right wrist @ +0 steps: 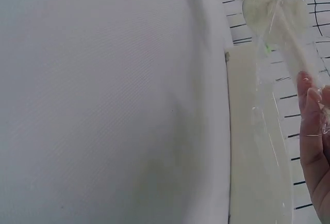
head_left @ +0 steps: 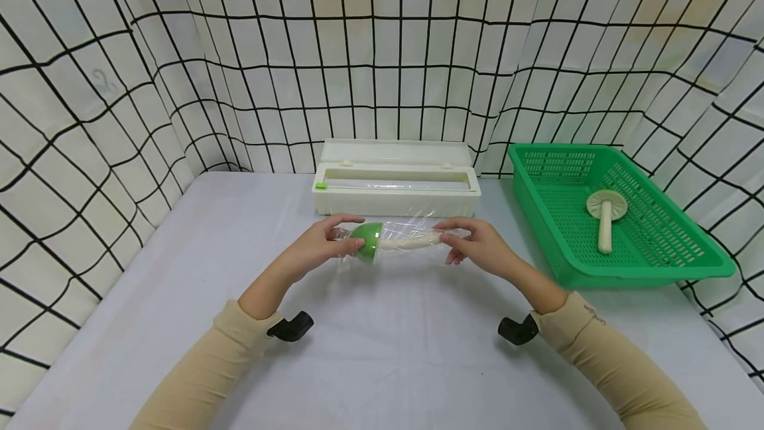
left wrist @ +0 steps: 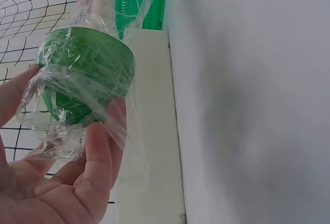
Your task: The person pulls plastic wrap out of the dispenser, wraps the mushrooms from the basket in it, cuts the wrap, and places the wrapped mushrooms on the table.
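Note:
A toy mushroom with a green cap [head_left: 369, 239] and a pale stem [head_left: 408, 242] is held level above the table, cap to the left. Clear cling film [left wrist: 77, 87] wraps it, with loose creased film around the cap and along the stem. My left hand [head_left: 319, 245] holds the cap through the film, thumb on the near side. Near the stem's end, my right hand [head_left: 485, 247] pinches the stem and film between thumb and fingers. The right wrist view shows the cap's pale underside [right wrist: 258, 7] through the film.
Behind the hands stands a white cling film dispenser [head_left: 394, 204], lid raised, with a green slider [head_left: 321, 186]. A green basket [head_left: 644, 273] at the right contains another mushroom [head_left: 605, 234]. Black netting [head_left: 400, 68] over white sheeting borders the white-covered table [head_left: 394, 363].

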`<state>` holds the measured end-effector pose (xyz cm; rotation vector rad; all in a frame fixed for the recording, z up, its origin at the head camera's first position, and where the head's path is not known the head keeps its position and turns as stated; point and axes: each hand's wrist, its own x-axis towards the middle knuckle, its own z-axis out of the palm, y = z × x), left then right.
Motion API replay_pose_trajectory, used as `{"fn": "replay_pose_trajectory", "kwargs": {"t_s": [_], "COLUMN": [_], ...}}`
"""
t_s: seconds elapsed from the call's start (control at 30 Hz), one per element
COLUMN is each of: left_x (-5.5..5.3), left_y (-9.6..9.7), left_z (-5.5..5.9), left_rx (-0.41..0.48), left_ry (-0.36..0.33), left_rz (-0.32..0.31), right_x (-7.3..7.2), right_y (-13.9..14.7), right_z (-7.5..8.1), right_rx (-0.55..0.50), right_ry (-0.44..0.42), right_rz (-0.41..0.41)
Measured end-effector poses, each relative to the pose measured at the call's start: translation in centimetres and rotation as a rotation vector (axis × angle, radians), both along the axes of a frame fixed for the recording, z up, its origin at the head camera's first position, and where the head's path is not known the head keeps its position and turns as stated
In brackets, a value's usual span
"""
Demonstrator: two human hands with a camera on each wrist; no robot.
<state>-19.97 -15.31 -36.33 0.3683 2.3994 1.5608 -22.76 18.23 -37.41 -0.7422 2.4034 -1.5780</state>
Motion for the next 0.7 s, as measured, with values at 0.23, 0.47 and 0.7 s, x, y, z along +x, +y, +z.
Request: {"fn": "replay_pose_trajectory", "kwargs": {"t_s": [0.23, 0.47, 0.7], "left_x": [-0.1, -1.0, -1.5], "left_y": [0.1, 0.0, -0.2], "left_z": [0.1, -0.1, -0.3], "left_rx": [0.055, 0.115, 0.127], "left_ry": [-0.01, -0.085, -0.118], "left_rz": [-0.008, 0.023, 0.019], "right_x": [-0.1, -0.3, -0.2], "right_y": [0.0, 0.3, 0.7], "right_z": [0.6, 1.2, 1.5], "right_rx": [0.067, 0.139, 0.21], "right_ry": [-0.015, -0.017, 0.248], "right_rz": [-0.022, 0.025, 0.099]}}
